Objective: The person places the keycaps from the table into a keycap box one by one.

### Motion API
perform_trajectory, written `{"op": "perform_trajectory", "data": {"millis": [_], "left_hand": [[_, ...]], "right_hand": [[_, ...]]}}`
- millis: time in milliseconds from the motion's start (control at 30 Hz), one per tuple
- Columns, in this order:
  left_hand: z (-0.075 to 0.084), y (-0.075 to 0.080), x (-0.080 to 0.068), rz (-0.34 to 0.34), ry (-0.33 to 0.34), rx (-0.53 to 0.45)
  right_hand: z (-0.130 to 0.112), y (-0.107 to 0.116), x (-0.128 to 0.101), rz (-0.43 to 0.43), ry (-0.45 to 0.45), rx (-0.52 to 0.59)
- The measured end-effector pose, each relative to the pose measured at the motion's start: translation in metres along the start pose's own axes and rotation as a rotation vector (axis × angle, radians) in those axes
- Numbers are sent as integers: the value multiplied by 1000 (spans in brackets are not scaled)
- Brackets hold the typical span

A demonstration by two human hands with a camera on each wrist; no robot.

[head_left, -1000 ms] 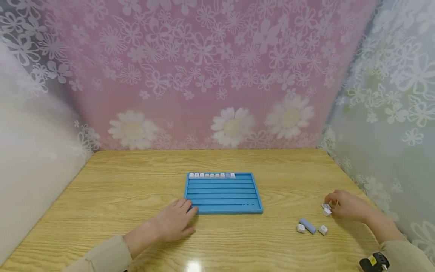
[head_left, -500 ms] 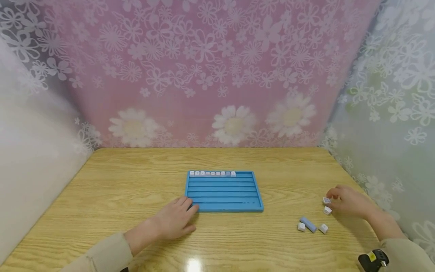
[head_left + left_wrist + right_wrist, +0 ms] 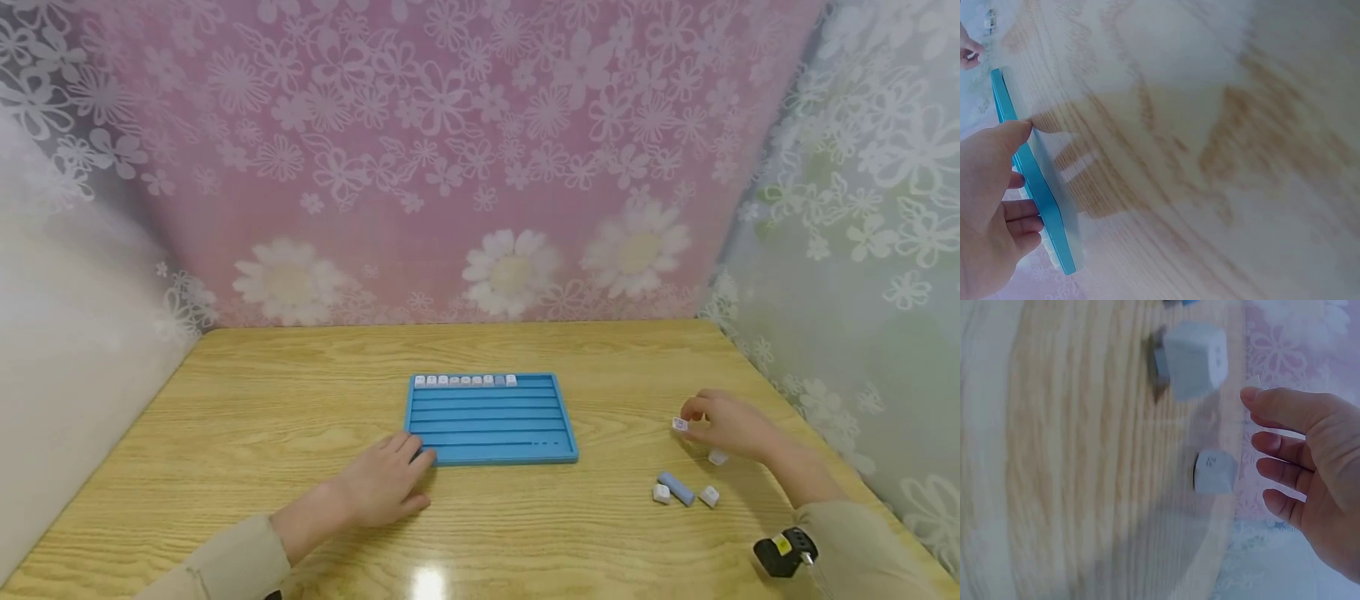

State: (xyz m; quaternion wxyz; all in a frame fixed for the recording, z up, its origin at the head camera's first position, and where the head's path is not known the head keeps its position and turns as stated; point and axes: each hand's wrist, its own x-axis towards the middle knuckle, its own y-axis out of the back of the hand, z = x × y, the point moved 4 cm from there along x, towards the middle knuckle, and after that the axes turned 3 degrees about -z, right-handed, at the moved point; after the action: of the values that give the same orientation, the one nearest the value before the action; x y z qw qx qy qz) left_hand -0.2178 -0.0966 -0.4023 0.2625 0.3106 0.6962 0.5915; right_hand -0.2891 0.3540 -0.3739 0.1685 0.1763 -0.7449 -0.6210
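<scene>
My right hand (image 3: 731,425) pinches a small white keycap (image 3: 679,424) between thumb and fingertips, above the right part of the table. In the right wrist view that hand (image 3: 1310,456) hides most of the pinched keycap. My left hand (image 3: 382,482) rests its fingers on the near left corner of a blue ridged tray (image 3: 487,457); its thumb lies apart, towards the table. The left wrist view shows the tray's edge (image 3: 1044,187) beside the left fingers. A row of several white keycaps (image 3: 453,381) and one bluish keycap (image 3: 499,381) fills most of the tray's top slot.
Right of the tray lie a long blue keycap (image 3: 677,489), a white keycap (image 3: 661,494) touching or close to it, and another white keycap (image 3: 709,497). A further white keycap (image 3: 717,457) sits under the right hand. Flowered cloth (image 3: 510,167) hangs behind the wooden table.
My right hand has lifted one white keycap from beside another and carried it left and away from me. The left hand stays on the tray corner.
</scene>
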Motion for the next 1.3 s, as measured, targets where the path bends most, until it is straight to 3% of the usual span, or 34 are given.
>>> {"op": "perform_trajectory", "data": {"millis": [567, 900, 1300], "left_hand": [[2, 4, 0, -16, 7, 6], [2, 3, 0, 3, 6, -5], [2, 5, 0, 28, -9, 14]], "right_hand": [[-16, -17, 16, -63, 4, 61], [-11, -22, 19, -51, 22, 49], [-13, -20, 22, -36, 25, 109]]}}
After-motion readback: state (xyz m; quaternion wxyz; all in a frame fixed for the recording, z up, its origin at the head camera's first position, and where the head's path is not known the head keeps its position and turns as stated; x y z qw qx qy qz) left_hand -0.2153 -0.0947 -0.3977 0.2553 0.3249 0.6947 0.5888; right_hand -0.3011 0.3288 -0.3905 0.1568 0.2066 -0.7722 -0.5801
